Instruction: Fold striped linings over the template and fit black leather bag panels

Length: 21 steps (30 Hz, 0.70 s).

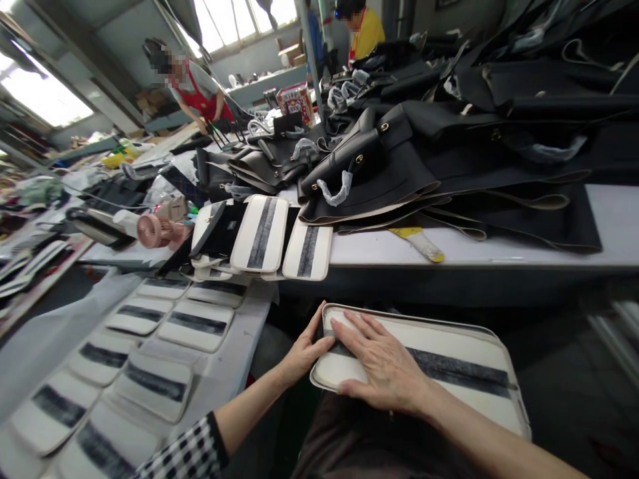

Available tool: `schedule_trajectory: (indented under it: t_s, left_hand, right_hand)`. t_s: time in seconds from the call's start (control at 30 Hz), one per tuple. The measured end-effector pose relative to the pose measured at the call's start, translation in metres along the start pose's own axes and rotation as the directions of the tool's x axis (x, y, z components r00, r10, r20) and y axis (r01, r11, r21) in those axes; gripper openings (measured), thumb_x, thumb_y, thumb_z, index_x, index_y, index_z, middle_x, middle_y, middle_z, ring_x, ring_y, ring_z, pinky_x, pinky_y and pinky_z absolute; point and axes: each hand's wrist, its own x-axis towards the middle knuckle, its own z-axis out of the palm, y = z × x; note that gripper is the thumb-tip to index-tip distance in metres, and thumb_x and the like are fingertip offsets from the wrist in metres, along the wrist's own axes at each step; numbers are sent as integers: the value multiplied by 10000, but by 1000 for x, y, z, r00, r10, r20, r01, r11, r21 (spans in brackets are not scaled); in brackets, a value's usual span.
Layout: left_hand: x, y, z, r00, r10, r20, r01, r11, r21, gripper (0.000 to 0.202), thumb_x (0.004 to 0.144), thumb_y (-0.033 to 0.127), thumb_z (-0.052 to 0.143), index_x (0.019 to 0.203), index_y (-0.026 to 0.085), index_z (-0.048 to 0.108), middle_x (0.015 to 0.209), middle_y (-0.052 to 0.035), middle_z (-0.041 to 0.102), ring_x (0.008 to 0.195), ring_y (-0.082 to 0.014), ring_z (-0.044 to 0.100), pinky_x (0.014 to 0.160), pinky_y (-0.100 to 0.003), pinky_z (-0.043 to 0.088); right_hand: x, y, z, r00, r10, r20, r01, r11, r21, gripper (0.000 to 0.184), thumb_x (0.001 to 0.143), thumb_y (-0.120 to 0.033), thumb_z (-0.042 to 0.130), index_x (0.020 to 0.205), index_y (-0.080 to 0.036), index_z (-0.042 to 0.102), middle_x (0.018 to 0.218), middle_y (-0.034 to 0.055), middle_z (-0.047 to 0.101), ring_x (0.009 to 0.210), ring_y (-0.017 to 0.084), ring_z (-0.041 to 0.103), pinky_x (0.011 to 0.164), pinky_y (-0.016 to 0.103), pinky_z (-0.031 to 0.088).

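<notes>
A long cream bag panel with rounded corners and a dark lengthwise stripe lies across my lap. My left hand grips its left end, with the thumb on top and the fingers along the edge, partly hidden. My right hand rests flat on the panel's upper face, fingers stretched out and slightly spread. Similar striped panels lie in rows on the side table to my left. More of them, such as an upright-lying cream panel, are stacked at the edge of the bench ahead.
Black leather bag pieces with wrapped handles pile up on the white bench. A yellow-and-white scraper-like tool lies near its front edge. A pink fan and a metal flask stand at left. Two people work farther back.
</notes>
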Motion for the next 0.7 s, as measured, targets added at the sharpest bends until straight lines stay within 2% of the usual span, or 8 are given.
schedule_trajectory:
  t_s: [0.17, 0.27, 0.3, 0.37, 0.43, 0.47, 0.57, 0.7]
  left_hand:
    - [2, -1, 3, 995, -65, 80, 69, 996, -50, 827, 924, 403, 559, 1547, 331, 20, 1592, -64, 260, 1402, -293, 363, 1137, -471, 342]
    - [4, 10, -6, 997, 71, 36, -79, 942, 326, 881, 887, 418, 613, 1548, 327, 39, 1621, -75, 149, 1455, -319, 237, 1162, -510, 280]
    - [5, 17, -8, 983, 175, 54, -178, 846, 503, 867, 865, 405, 646, 1543, 331, 111, 1625, -67, 124, 1471, -326, 178, 1178, -526, 231]
    - [9, 37, -6, 913, 326, 243, -389, 527, 755, 696, 862, 325, 653, 1477, 358, 330, 1599, -43, 206, 1469, -328, 162, 1183, -555, 180]
    - [13, 60, 7, 808, 259, 530, -585, 245, 773, 503, 883, 196, 574, 1349, 375, 507, 1491, -24, 398, 1403, -303, 301, 1148, -534, 252]
    - [15, 70, 18, 755, 168, 634, -655, 171, 736, 501, 866, 137, 540, 1311, 367, 540, 1421, -24, 475, 1341, -284, 382, 1111, -500, 313]
    - [21, 91, 56, 685, -33, 728, -721, 107, 684, 613, 754, 69, 522, 1322, 303, 520, 1245, -61, 579, 1131, -255, 525, 976, -437, 436]
    - [23, 97, 94, 731, -65, 679, -679, 36, 734, 559, 744, 84, 502, 1275, 251, 541, 1102, -85, 610, 999, -256, 561, 896, -449, 474]
  right_hand:
    - [-5, 7, -9, 988, 83, -128, -32, 933, 358, 834, 859, -505, 618, 1540, -232, 221, 1578, 94, 269, 1436, 233, 291, 1187, 444, 243]
    - [-8, 13, -11, 946, 222, -234, -17, 760, 650, 616, 894, -447, 605, 1444, -236, 426, 1501, 89, 423, 1384, 229, 387, 1167, 429, 291]
    - [-8, 14, -11, 926, 275, -260, 3, 681, 733, 525, 896, -430, 609, 1375, -238, 510, 1458, 86, 481, 1352, 231, 432, 1150, 424, 320]
    - [-8, 18, -10, 879, 386, -280, 49, 512, 858, 379, 881, -406, 636, 1213, -224, 633, 1312, 88, 610, 1229, 232, 551, 1067, 403, 417]
    - [-6, 22, -9, 833, 493, -251, 92, 324, 942, 307, 860, -405, 660, 1074, -187, 690, 1113, 99, 700, 1035, 225, 651, 910, 366, 510]
    - [-5, 24, -9, 818, 533, -216, 119, 210, 970, 290, 843, -404, 677, 1003, -163, 704, 1026, 103, 717, 932, 217, 674, 817, 342, 531]
    - [-2, 31, -14, 805, 583, -111, 222, -122, 967, 294, 802, -412, 695, 822, -119, 690, 885, 110, 719, 726, 182, 668, 624, 280, 510]
    - [-10, 23, -44, 827, 562, -9, 257, -363, 896, 315, 824, -419, 647, 862, -107, 673, 859, 106, 723, 719, 158, 673, 617, 242, 503]
